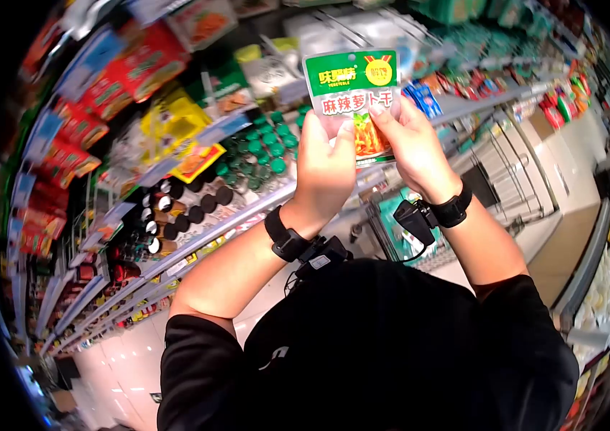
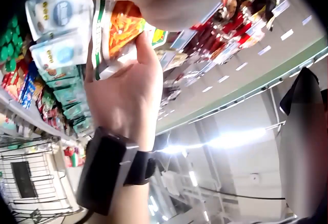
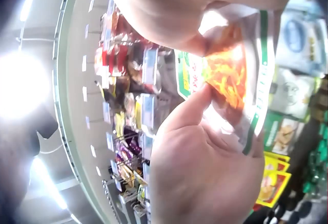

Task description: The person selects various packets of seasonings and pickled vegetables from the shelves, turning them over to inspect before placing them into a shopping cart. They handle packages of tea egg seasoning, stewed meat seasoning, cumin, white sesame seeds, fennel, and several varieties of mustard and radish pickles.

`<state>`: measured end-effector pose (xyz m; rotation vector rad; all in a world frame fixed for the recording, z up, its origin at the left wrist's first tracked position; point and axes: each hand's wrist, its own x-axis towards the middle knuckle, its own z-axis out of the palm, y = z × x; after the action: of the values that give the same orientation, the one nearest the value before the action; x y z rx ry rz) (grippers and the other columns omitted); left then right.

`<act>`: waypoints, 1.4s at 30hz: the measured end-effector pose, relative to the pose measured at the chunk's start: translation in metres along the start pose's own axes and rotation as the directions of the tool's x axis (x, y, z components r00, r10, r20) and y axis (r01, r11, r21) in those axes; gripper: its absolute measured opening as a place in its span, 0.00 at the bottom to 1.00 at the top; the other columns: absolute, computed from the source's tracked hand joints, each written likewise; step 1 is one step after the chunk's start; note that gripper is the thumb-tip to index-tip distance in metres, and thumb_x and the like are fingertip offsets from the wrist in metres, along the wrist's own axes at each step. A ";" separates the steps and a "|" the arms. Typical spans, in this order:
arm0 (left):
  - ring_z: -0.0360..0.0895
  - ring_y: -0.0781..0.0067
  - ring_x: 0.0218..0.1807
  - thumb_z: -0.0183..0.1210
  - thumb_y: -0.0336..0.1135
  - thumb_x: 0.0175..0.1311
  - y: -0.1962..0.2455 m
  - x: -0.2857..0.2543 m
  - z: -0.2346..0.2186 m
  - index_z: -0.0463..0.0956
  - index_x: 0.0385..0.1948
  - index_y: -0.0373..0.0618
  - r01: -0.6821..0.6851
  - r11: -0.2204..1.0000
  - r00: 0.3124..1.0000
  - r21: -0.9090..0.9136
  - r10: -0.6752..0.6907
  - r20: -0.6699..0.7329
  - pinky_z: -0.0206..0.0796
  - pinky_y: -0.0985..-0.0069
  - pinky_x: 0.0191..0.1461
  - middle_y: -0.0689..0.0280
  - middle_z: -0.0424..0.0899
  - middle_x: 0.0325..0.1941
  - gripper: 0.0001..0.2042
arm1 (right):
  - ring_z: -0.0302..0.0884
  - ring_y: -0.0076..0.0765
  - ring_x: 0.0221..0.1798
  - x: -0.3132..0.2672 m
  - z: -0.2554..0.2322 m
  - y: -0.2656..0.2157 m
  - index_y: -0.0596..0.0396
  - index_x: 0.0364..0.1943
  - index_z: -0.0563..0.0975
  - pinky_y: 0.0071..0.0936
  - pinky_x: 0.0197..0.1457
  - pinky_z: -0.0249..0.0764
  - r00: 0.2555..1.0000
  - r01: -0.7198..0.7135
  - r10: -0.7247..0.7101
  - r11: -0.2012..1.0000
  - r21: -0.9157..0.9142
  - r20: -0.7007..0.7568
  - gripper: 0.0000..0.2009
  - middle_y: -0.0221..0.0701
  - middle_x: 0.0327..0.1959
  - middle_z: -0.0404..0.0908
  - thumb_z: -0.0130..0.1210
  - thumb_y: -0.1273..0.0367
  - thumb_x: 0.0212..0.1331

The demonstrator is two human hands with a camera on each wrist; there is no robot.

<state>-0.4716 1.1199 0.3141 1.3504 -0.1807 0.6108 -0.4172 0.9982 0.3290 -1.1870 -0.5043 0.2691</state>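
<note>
A green and white food packet [image 1: 351, 82] with Chinese lettering and a picture of orange-red food is held upright, its front facing the head camera. The left hand [image 1: 325, 161] grips its lower left side, thumb on the front. On the lower right side, the right hand [image 1: 420, 147] pinches it, thumb also in front and higher up. Both wrist views show the packet [image 2: 123, 29] [image 3: 228, 73] between the two hands; the fingers behind it are mostly hidden.
Shelves [image 1: 208, 228] run along the left with green-capped jars [image 1: 265, 147], dark-lidded jars and yellow packets [image 1: 175, 115]. A wire shopping cart [image 1: 510, 179] stands at the right. Beyond it is a display case [image 1: 592, 251]. Pale tiled floor [image 1: 121, 366] shows lower left.
</note>
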 end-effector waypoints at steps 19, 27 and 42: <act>0.78 0.59 0.48 0.58 0.34 0.61 -0.336 -0.139 0.213 0.70 0.47 0.35 0.394 0.687 0.577 0.611 -0.702 0.417 0.67 0.68 0.51 0.52 0.80 0.46 0.16 | 0.76 0.25 0.38 -0.197 -0.400 0.177 0.62 0.49 0.73 0.23 0.40 0.73 0.687 -0.582 0.561 0.806 0.113 -0.463 0.15 0.32 0.39 0.78 0.53 0.71 0.59; 0.74 0.49 0.55 0.59 0.50 0.55 -0.456 -0.165 0.144 0.39 0.65 0.26 0.103 0.404 0.872 0.909 -0.476 0.113 0.65 0.68 0.58 0.36 0.71 0.53 0.47 | 0.69 0.52 0.57 -0.175 -0.462 0.285 0.64 0.66 0.52 0.38 0.61 0.65 0.625 -0.535 0.366 0.844 -0.036 -0.690 0.39 0.52 0.55 0.70 0.58 0.57 0.57; 0.71 0.73 0.49 0.48 0.20 0.61 -0.141 -0.049 0.101 0.59 0.49 0.39 0.291 0.858 0.950 0.424 -0.313 -0.019 0.71 0.75 0.49 0.59 0.69 0.51 0.15 | 0.64 0.36 0.63 -0.039 -0.260 0.055 0.60 0.66 0.54 0.33 0.63 0.61 0.994 -0.107 0.108 0.989 0.101 -0.006 0.29 0.42 0.64 0.62 0.39 0.54 0.69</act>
<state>-0.4186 0.9961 0.1944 1.7739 0.1344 0.3569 -0.3158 0.7890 0.1950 -1.1180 -0.4127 0.3756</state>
